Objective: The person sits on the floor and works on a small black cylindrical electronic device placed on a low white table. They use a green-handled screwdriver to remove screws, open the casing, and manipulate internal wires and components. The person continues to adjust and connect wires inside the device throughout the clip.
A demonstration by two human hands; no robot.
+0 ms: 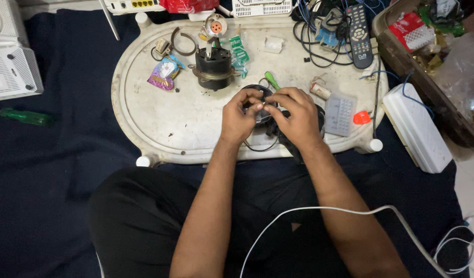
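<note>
Purple foil packet (164, 75) on tray's left; green sachet (238, 50) beside motor; red-white packet (412, 30) in right box.

You sit on a dark navy cloth (56, 170) spread over the floor, a scuffed white oval plastic surface (144, 118) before you; pale tiled floor (471, 180) shows at right under soft indoor light

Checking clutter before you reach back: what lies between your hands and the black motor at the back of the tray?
Head view: only a green-handled screwdriver, poking up just behind the right hand; otherwise bare white tray up to the black motor.
</note>
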